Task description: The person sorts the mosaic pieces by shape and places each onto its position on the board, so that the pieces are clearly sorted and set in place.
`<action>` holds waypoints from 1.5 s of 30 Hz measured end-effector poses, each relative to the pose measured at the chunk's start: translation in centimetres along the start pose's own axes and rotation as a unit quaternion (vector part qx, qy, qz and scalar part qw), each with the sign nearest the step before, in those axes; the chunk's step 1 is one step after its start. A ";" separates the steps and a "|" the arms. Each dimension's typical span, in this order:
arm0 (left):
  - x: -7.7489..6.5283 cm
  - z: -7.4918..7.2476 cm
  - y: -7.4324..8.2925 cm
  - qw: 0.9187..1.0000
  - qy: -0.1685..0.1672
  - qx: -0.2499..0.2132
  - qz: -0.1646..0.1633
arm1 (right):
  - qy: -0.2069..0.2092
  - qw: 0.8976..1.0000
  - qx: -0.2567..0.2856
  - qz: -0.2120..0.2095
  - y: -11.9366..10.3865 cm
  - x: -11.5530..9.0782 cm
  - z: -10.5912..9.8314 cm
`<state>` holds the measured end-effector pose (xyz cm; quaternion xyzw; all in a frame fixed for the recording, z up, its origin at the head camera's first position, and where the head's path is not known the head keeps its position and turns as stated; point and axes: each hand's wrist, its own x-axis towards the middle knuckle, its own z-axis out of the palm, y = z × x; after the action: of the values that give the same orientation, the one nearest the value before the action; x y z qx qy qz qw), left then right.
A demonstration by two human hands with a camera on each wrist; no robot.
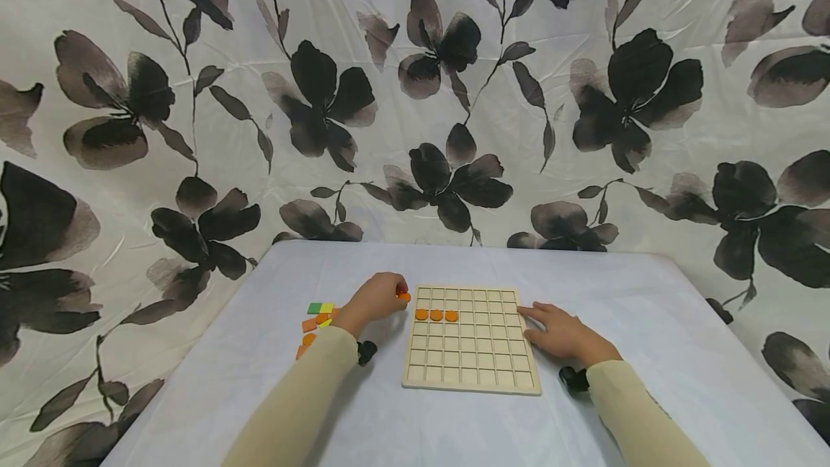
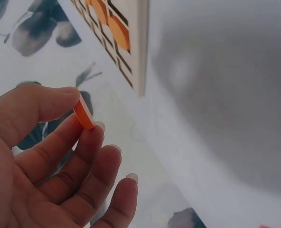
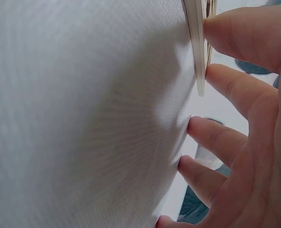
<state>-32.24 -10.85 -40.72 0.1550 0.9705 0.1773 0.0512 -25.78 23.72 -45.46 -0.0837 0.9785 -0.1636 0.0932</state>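
My left hand (image 1: 376,298) pinches an orange round disc (image 2: 85,116) between thumb and fingertips, just off the left edge of a wooden grid board (image 1: 472,379). In the left wrist view the disc is held up on edge, apart from the board. Three orange discs (image 1: 436,315) sit side by side in cells of one row, starting at the board's left side. On the opposite side, my right hand (image 1: 559,330) touches the board's right edge with thumb and index finger. Its other fingers (image 3: 219,140) are spread and rest on the white cloth.
Left of the board, partly behind my left forearm, lie loose flat pieces: a green square (image 1: 314,308), a yellow square (image 1: 327,307), and several orange ones (image 1: 308,339). White cloth (image 1: 480,427) covers the table. A flower-patterned sheet (image 1: 389,157) hangs behind.
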 end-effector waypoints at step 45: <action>1.7 3.6 7.0 0.995 -0.052 0.005 0.080 | -0.005 1.000 -0.008 -0.002 0.0 0.0 0.0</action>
<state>-31.34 -2.89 -41.62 0.2414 0.9519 0.1675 0.0868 -25.81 23.76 -45.44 -0.0875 0.9791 -0.1560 0.0967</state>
